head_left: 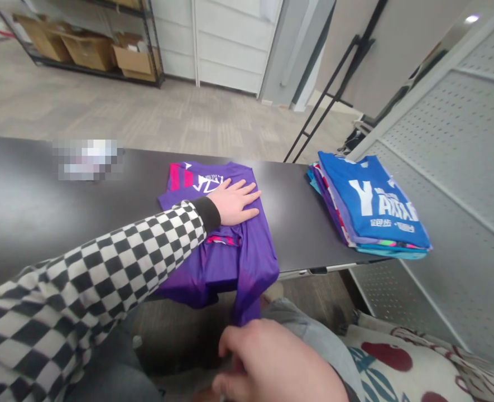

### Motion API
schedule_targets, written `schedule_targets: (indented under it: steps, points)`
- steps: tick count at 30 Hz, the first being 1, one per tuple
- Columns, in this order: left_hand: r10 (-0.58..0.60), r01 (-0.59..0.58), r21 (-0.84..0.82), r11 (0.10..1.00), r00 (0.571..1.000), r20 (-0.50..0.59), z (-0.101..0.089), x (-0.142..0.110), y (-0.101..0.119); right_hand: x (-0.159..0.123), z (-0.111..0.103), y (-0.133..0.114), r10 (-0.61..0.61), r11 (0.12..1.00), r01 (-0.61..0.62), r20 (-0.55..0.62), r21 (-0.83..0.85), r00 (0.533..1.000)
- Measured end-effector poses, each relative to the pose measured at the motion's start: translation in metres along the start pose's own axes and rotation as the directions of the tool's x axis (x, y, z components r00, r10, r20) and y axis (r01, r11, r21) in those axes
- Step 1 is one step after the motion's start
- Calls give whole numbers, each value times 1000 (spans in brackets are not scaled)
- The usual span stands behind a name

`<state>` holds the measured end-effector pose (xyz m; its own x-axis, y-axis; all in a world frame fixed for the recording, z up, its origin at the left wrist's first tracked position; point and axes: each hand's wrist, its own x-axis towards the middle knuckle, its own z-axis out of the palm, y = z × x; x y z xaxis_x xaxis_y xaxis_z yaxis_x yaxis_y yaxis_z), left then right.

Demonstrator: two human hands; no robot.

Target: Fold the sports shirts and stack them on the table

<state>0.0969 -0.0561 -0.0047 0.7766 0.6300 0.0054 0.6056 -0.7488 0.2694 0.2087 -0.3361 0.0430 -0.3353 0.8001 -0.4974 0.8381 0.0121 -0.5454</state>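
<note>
A purple long-sleeved jersey (224,268) with pink stripes and white print lies partly folded on the dark table, its lower part draping over the near edge. My left hand (233,204) rests flat on the jersey, fingers spread. Below the table edge, my right hand (272,357) is curled close to the hanging end of a purple sleeve. Whether cloth is inside its fingers is hidden.
To the right, a stack of folded shirts (380,201), blue on top, sits by a perforated grey panel (460,145). A pixelated patch covers something on the table's left. A patterned cloth (397,357) is at lower right. Shelving with boxes (87,50) stands behind.
</note>
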Motion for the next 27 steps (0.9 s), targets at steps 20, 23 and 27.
schedule_targets:
  steps: [20, 23, 27]
  points:
    - [18, -19, -30, 999, 1000, -16, -3, 0, 1, 34, 5, 14, 70, 996, -86, -366, -30, 928]
    - [23, -32, -42, 999, 982, -187, -14, 0, 6, 40, 3, 15, 68, 998, -64, -342, 24, 937]
    - [-56, 49, -31, 998, 940, -335, -17, -1, 5, 42, -1, 22, 41, 994, -1, -373, 106, 927]
